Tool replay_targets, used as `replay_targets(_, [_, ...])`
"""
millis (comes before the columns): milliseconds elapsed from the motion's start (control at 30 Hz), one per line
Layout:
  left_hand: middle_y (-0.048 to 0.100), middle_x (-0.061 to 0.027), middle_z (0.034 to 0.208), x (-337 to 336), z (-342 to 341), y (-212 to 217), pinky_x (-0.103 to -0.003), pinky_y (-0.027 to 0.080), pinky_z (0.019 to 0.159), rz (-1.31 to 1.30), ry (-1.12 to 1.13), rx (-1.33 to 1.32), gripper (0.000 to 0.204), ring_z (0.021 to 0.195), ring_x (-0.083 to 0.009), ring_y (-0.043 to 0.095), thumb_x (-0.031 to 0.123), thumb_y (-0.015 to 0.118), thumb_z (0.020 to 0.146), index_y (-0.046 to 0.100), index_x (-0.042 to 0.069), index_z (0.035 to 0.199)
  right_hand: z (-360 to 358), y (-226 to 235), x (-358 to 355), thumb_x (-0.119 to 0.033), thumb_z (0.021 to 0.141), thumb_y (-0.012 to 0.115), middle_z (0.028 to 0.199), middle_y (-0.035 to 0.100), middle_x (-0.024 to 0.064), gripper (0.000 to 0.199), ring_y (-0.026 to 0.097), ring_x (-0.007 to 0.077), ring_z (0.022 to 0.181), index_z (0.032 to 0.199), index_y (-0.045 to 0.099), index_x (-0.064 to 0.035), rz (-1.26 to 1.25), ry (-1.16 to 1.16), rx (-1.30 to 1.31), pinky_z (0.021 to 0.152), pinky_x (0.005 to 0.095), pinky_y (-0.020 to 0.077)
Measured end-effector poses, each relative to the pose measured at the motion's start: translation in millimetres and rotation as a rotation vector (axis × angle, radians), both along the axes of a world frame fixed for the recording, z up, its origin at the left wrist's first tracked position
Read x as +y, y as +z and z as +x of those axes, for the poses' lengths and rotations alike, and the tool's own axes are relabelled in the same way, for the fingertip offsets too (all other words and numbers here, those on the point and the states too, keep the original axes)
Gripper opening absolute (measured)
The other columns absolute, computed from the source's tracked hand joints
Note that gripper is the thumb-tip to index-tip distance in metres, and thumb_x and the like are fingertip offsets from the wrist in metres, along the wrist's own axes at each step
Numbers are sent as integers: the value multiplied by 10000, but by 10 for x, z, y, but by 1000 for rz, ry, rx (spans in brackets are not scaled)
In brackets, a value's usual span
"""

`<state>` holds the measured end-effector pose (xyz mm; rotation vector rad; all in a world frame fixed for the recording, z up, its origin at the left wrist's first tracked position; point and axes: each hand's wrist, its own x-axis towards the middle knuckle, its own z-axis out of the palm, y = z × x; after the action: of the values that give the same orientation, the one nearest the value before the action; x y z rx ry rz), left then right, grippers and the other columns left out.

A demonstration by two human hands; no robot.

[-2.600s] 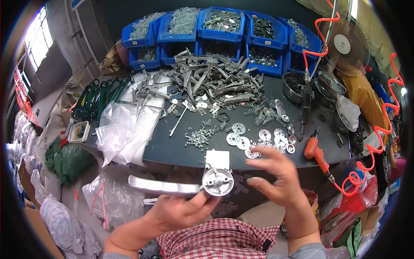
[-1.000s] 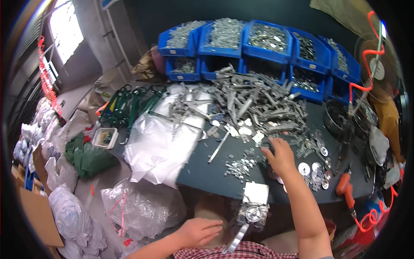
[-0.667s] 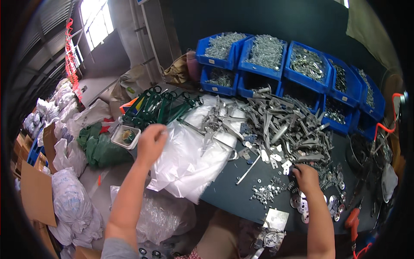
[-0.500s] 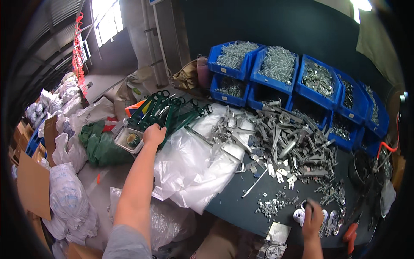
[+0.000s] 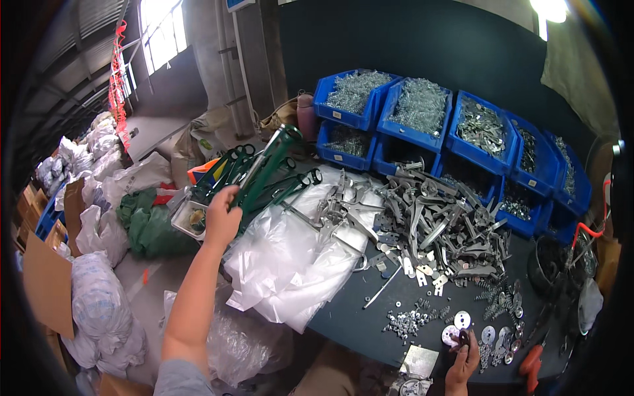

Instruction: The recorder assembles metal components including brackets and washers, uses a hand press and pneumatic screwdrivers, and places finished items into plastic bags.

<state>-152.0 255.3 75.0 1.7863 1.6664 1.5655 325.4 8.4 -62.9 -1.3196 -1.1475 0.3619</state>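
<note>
My left hand (image 5: 223,219) is closed around a long green metal caulking gun frame (image 5: 265,166), raised at a tilt above a pile of similar green frames (image 5: 228,173). At the bench's near right, my right hand (image 5: 461,364) has its fingers curled around a small dark piece that I cannot make out. Just beyond those fingers lie shiny round discs (image 5: 463,320). A heap of small nuts (image 5: 406,323) sits to their left, and springs (image 5: 500,300) lie farther right.
Blue bins (image 5: 416,109) of small metal parts stand stacked at the back. Grey metal handles (image 5: 456,218) are heaped before them. Clear plastic sheeting (image 5: 277,264) covers the bench's left side. An orange-handled tool (image 5: 531,363) lies near right; white sacks (image 5: 105,310) fill the floor at left.
My left hand has closed on a green frame and lifted its far end up from the pile. My right hand has drawn slightly nearer and left, uncovering more of the discs.
</note>
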Motion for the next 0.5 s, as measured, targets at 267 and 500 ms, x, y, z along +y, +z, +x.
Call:
replay_targets(267, [340,20,472,-1841,1075,-357,-215,244,333,-504,-540,-913,379,328,-73,308,356,416,925,461,-12,844,117,64,35,24,877,407,1112,551,154,298,566,224,977,1160,495,50,-3,38,-313,847,305,437])
replay_targets(500, [463,6,548,-2825,1342,-904,-186,302,420,-613,-530,-709,356,464,-55,412,341,643,789,484,23,762,-363,603,-596,58,623,627,1125,541,232,357,594,322,932,949,658,-84,-14,278,-415,800,335,479])
